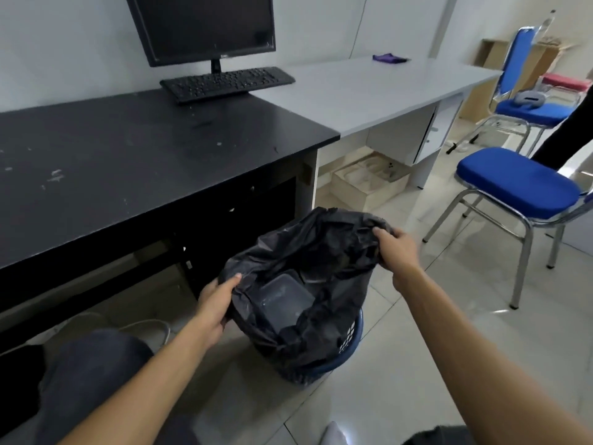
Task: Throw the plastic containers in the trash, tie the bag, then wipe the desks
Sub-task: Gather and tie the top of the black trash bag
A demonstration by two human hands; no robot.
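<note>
Gripping the black trash bag at two points on its rim. Left hand takes the near-left edge, thumb on top, fingers curled under the plastic. Right hand takes the far-right edge, fingers bunched round a fold. Both forearms reach forward and down, wrists well apart, with the bag's mouth held open between them.

The bag sits in a blue slotted bin on the tile floor, near the corner of the black desk. Open floor lies right of the bin, up to the near blue chair.

Count:
- One clear plastic container, low inside the bag; others too dark to tell.
- Two desks, the black one and the grey desk, edge to edge.
- Two blue chairs, including the far chair.
- One purple cloth, on the grey desk's far end.
</note>
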